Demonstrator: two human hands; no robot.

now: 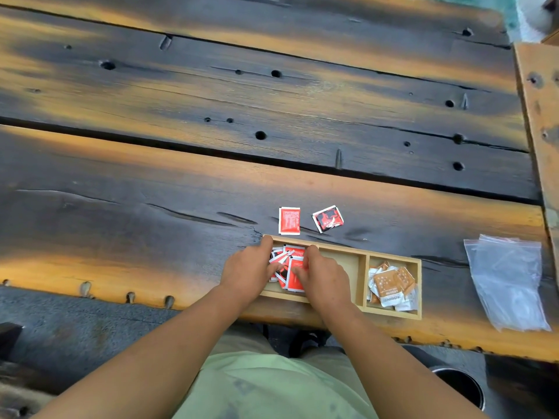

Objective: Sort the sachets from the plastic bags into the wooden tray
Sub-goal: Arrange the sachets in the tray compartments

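Observation:
A wooden tray (361, 276) lies near the table's front edge. Its long left compartment holds a loose heap of red sachets (290, 264). My left hand (249, 272) and my right hand (322, 275) flank that heap, fingers curled onto the sachets and touching them; whether either hand pinches one is hidden. The small right compartment holds several orange and white sachets (391, 285). Two red sachets lie on the table just beyond the tray: one plain red (289, 221), one red and black (328, 218). Clear plastic bags (508, 279) lie flat to the tray's right.
The dark, weathered plank table (211, 122) stretches far beyond the tray, with gaps and holes. A lighter wooden board (541, 116) borders it at the right. Below the front edge a round dark container (461, 385) stands at the lower right.

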